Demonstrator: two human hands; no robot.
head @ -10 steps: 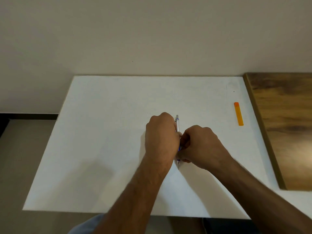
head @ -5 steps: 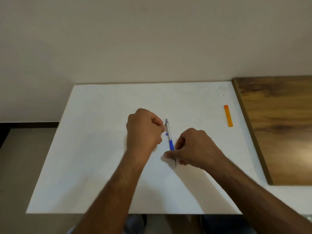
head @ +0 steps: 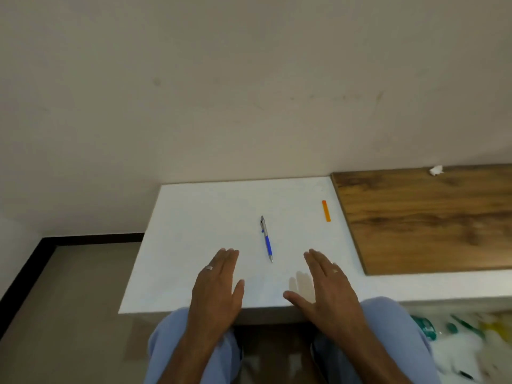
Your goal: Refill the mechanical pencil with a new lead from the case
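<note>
Pencil [head: 266, 239] first: the mechanical pencil lies alone on the white table [head: 194, 217], its tip pointing toward us, and nobody is touching it. Our left hand [head: 217, 284] and our right hand [head: 327, 286] are both flat and loose, fingers straight, holding nothing, near the table's front edge on either side of the pencil. The orange lead case [head: 326, 211] lies well apart, far back on the right, just beside the brown wooden board [head: 429, 217].

We think the job may be finished, because the pencil looks whole and the case looks closed. But we cannot see inside the pencil, so we cannot tell if new lead is in it.

A plain wall [head: 249, 92] stands behind the table. A small white crumpled bit [head: 436, 170] sits on the board's far edge. Blurry green and yellow things [head: 457, 328] lie low on the right.
</note>
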